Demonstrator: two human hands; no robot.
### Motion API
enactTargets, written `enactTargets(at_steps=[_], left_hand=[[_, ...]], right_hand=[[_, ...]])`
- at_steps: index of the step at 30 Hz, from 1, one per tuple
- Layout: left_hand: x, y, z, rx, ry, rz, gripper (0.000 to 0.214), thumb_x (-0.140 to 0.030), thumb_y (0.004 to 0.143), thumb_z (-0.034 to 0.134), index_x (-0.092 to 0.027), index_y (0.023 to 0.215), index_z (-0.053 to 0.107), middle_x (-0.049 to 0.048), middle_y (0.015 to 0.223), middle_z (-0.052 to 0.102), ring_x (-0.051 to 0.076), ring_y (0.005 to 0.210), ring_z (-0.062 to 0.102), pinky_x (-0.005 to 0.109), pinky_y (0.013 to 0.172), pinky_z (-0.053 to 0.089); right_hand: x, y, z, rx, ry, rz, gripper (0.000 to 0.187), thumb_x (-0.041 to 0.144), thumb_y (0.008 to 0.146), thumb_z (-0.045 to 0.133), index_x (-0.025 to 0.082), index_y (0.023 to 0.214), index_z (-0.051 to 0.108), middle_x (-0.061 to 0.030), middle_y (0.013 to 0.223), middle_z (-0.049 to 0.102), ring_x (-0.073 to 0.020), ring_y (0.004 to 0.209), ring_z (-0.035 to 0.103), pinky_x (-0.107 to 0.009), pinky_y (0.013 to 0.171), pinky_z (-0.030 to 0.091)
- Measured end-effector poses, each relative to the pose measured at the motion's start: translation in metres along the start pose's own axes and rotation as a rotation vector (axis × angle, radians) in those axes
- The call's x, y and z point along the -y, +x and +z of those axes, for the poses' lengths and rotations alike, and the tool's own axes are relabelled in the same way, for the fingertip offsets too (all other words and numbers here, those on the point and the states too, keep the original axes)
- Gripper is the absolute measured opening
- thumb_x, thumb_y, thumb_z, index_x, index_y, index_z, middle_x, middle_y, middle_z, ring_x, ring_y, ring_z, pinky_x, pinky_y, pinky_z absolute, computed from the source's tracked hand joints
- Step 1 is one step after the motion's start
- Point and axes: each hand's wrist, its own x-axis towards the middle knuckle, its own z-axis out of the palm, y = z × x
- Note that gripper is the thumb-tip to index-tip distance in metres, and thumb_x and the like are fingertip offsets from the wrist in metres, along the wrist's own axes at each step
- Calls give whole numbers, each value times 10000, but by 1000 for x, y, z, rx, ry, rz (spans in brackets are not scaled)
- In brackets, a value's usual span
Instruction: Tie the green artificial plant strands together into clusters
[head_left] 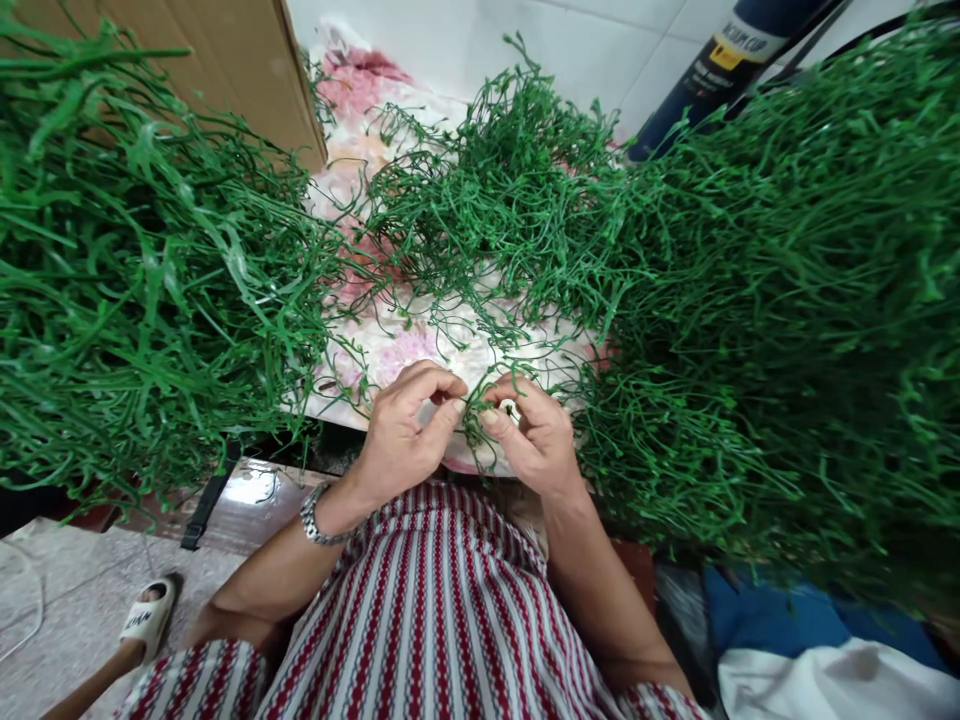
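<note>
Two hands of mine meet just above the near edge of the flowered cloth, one small green sprig between them. My left hand is curled, thumb and forefinger pinched together at the sprig's left side; my right hand has thumb and forefinger closed on it from the right. Neither hand is clearly nearer, since the sprig touches the fingertips of both. It runs roughly away from my body, across the line joining my hands, though its thin strands curl and fork so much that I cannot fix one straight axis. Straight ahead lies a loose spread of stems, with a left heap on one side and a right heap beginning just beside my right hand.
</note>
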Motion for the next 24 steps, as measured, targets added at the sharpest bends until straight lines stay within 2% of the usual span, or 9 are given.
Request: enactTargets(at_steps=[2,5,11,15,20,24], left_hand=[[-1,1,-1,67,7,-21,52,-122,751,535,-161,774,559,12,748,566,125,724,517,245,688,410],[-1,2,0,120,-99,-128,94,-117,730,548,-164,810,552,3,737,555,121,707,506,237,676,408],[1,2,1,96,-234,-232,84,-85,702,558,-157,682,520,-14,656,517,105,665,474,216,621,387],[2,1,1,87,-238,-200,102,-69,687,550,-163,681,511,-21,651,503,100,644,463,210,588,371],[5,-2,2,81,-146,-124,95,-80,705,525,-169,686,501,-12,673,517,114,677,491,229,647,392],[6,-7,3,57,-53,-150,79,-97,741,504,-174,727,513,-6,699,540,115,685,508,231,655,395]], right_hand=[[-1,0,2,-1,42,6,38,173,818,541,197,847,546,7,741,532,-113,680,504,-243,624,398],[-2,-1,5,3,109,13,36,169,822,533,198,842,537,7,736,520,-115,683,496,-245,623,395],[-3,-2,9,40,106,-17,32,173,816,536,188,843,530,-6,747,523,-126,693,500,-262,640,394],[-1,-1,8,58,67,-34,13,173,822,512,183,826,518,-13,750,524,-132,699,501,-266,643,394],[0,1,6,68,20,26,41,211,828,513,183,804,531,-8,737,537,-127,675,508,-256,625,395],[-2,0,7,80,80,73,72,250,830,526,183,807,541,2,717,538,-119,659,511,-248,615,403]])
